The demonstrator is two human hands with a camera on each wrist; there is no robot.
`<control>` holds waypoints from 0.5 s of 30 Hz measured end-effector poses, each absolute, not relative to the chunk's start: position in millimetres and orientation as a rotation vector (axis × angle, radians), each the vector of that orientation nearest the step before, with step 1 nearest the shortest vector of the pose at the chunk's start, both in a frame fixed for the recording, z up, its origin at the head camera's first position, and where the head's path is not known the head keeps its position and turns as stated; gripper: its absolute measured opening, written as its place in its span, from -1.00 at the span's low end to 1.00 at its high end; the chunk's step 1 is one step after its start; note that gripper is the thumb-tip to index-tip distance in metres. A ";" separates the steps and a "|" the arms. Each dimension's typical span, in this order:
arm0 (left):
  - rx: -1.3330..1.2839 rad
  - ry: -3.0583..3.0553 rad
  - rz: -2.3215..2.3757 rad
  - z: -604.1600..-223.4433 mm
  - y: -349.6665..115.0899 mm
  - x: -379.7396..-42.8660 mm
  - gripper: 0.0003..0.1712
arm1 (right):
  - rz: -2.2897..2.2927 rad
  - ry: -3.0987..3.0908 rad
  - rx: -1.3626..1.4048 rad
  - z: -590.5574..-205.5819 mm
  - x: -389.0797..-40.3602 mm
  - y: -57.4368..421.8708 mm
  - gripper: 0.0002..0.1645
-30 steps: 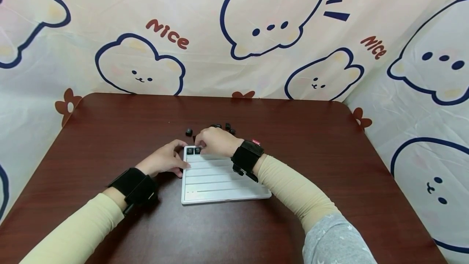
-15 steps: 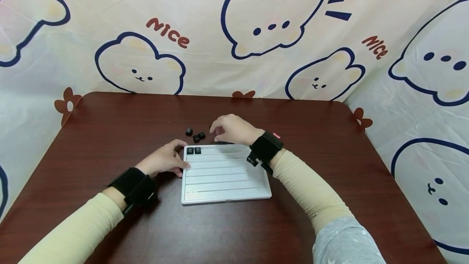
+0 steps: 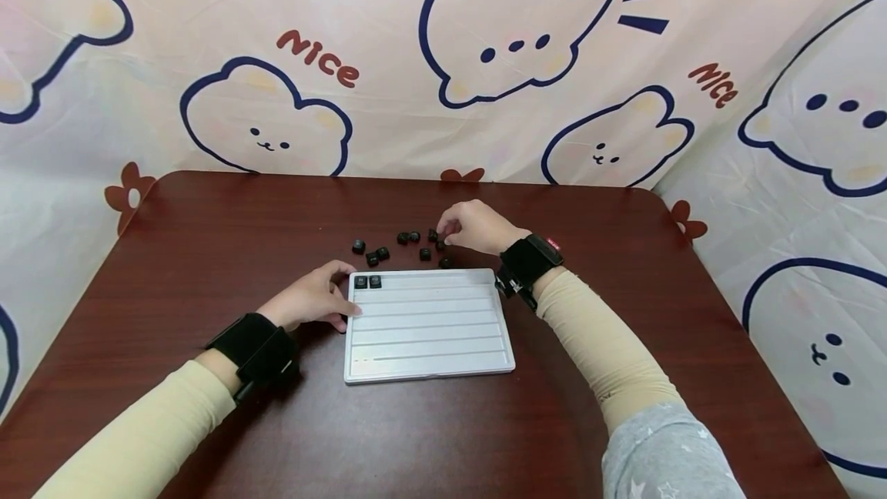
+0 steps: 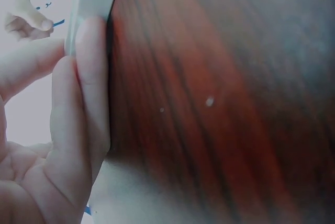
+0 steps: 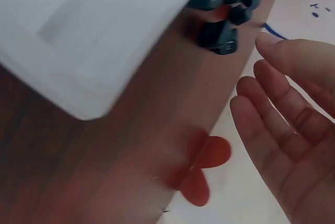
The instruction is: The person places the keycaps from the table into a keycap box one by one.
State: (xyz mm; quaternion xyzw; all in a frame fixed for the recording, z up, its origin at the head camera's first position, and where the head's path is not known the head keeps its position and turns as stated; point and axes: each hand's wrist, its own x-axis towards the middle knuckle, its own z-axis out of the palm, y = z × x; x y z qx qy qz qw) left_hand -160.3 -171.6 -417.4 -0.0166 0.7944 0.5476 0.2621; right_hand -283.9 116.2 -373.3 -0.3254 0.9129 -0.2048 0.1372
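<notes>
A white ridged board (image 3: 430, 329) lies on the table, and two black keycaps (image 3: 368, 282) sit side by side in its top left corner. My left hand (image 3: 312, 299) holds the board's left edge; in the left wrist view its fingers (image 4: 94, 51) lie against the board's side. My right hand (image 3: 478, 228) is over the right end of a scatter of loose black keycaps (image 3: 414, 236) behind the board. In the right wrist view, the right hand (image 5: 293, 114) has its thumb and fingers apart and nothing visible between them, beside a cluster of keycaps (image 5: 220, 41).
The dark brown wooden table (image 3: 263, 214) has rounded far corners. A pale cloth (image 3: 388, 37) with cartoon animals hangs behind it and along the sides. Three keycaps (image 3: 372, 259) lie apart, left of the main scatter. Black straps (image 3: 530, 262) wrap both wrists.
My right hand has moved away from the placed keycaps, rightward and back to the loose ones, uncovering several keycaps and the board's upper right. The left hand stays on the board's edge.
</notes>
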 end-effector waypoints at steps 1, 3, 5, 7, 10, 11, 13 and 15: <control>-0.041 2.147 1.484 -417.4 -171.5 -160.5 -0.21 | -0.583 2.642 -0.932 -375.5 -284.5 117.3 -0.84; -0.035 2.144 1.488 -417.0 -171.5 -160.7 -0.21 | -0.568 2.632 -0.918 -379.6 -284.7 118.6 -0.86; -0.034 2.142 1.489 -416.5 -171.7 -160.7 -0.21 | -0.563 2.606 -0.924 -384.2 -284.4 118.6 -0.88; -0.035 2.146 1.486 -416.1 -172.0 -160.5 -0.21 | -0.566 2.579 -0.928 -387.1 -282.7 117.7 -0.87; -0.034 2.149 1.485 -415.7 -172.0 -160.5 -0.20 | -0.563 2.558 -0.927 -390.6 -280.0 116.5 -0.88; -0.033 2.150 1.484 -415.7 -171.9 -160.6 -0.20 | -0.563 2.554 -0.925 -391.3 -279.2 116.3 -0.88; -0.031 2.150 1.485 -415.8 -171.7 -160.7 -0.20 | -0.560 2.550 -0.924 -392.5 -278.1 116.1 -0.88; -0.033 2.149 1.485 -416.0 -171.5 -160.7 -0.20 | -0.560 2.547 -0.928 -393.4 -277.7 116.1 -0.88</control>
